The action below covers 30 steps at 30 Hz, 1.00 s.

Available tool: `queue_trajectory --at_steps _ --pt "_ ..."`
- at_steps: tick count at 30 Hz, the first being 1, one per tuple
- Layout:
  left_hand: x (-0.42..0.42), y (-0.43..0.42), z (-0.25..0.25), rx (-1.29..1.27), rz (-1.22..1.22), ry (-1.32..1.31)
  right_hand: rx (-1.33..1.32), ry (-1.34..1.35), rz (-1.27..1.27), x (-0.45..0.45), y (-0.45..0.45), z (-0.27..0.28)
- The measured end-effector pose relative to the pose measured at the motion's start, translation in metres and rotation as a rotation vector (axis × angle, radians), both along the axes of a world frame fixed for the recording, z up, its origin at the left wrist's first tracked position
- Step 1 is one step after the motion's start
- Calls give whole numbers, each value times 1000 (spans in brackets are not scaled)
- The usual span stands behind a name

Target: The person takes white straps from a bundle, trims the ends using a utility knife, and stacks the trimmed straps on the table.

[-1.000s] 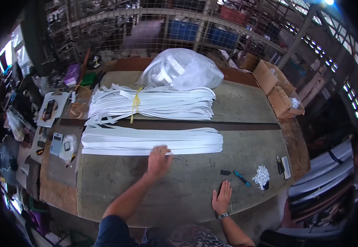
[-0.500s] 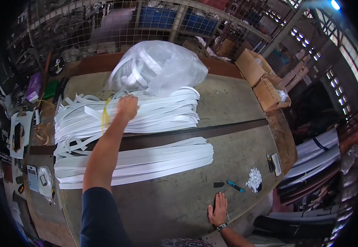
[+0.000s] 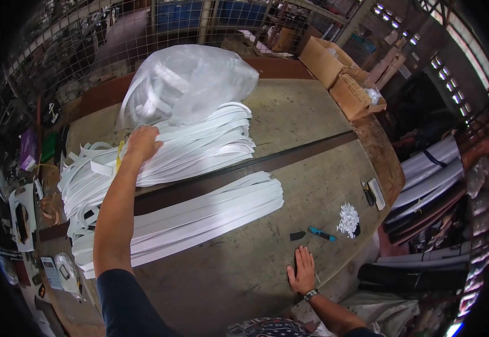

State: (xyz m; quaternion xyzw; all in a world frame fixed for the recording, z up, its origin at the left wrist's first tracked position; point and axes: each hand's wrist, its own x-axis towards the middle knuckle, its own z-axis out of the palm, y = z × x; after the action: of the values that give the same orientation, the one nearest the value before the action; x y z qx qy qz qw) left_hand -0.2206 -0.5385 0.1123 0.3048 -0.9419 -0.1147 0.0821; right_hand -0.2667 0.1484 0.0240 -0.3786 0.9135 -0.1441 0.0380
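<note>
My left hand [image 3: 143, 142] rests on the back bundle of white strips [image 3: 210, 137], beside its yellow tie [image 3: 119, 155]. Its fingers are bent over the strips, and whether they grip any is hidden. A second bundle of white strips [image 3: 199, 216] lies in front, under my left forearm. My right hand [image 3: 303, 272] lies flat on the table [image 3: 239, 264] with fingers spread, holding nothing. Just beyond it are a dark flat piece [image 3: 297, 236] and a blue cutter [image 3: 321, 233]. A pile of white scraps [image 3: 348, 219] sits to the right.
A clear plastic bag of white strips [image 3: 191, 81] stands behind the back bundle. Open cardboard boxes [image 3: 354, 96] are at the back right. Dark-handled pliers [image 3: 368, 193] lie near the right edge. A calculator [image 3: 51, 272] is at the left. Rolls of material [image 3: 432, 174] are stacked at right.
From over the front bundle, my left hand has moved back to the tied bundle, then slightly left toward the yellow tie. My right hand stays flat. The view has turned.
</note>
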Motion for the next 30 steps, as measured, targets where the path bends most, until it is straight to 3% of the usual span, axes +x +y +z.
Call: queue_trajectory --at_steps 6,14,22,26,30 --pt "-1 2 7 -2 37 -91 -13 7 -9 0 2 0" --pt "1 16 47 117 14 81 -28 11 -16 0 0 3" --pt "5 70 144 178 -138 349 -76 53 -2 -2 5 -2" --pt "16 117 215 93 -180 292 -120 74 16 -2 9 -6" --pt "33 152 252 -46 -166 233 -205 108 28 -2 14 -15"
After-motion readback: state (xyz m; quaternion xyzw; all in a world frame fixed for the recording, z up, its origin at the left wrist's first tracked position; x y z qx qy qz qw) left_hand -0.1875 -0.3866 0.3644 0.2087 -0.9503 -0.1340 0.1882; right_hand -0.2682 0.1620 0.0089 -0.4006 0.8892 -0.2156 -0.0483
